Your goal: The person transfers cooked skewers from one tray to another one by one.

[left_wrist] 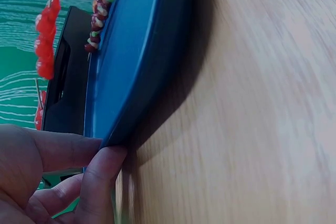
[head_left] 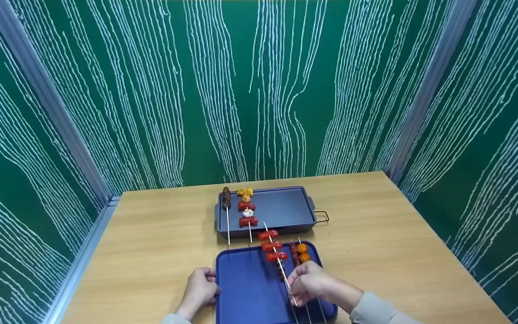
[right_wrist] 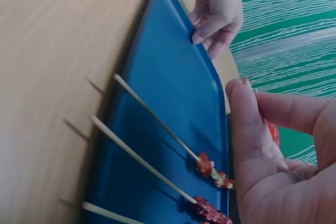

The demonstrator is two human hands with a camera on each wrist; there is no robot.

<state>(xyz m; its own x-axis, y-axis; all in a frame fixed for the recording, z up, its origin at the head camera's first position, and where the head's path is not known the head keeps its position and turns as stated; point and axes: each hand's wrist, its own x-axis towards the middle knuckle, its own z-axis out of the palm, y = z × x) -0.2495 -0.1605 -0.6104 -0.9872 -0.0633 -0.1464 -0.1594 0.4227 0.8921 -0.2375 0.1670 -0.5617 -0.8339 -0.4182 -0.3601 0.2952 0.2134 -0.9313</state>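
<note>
Low over the right part of the blue tray, my right hand pinches the bare stick of a skewer with three glossy red sausage-like pieces. The skewer's tip points at the near edge of the dark grill pan. In the right wrist view, the right hand covers most of that skewer. My left hand grips the tray's left rim; the left wrist view shows its thumb and finger pinching the edge.
The pan holds a brown meat skewer and a mixed skewer, their sticks jutting over the near edge. A wire handle projects right. On the tray's right lie several skewers, including one with orange balls and a dark red one.
</note>
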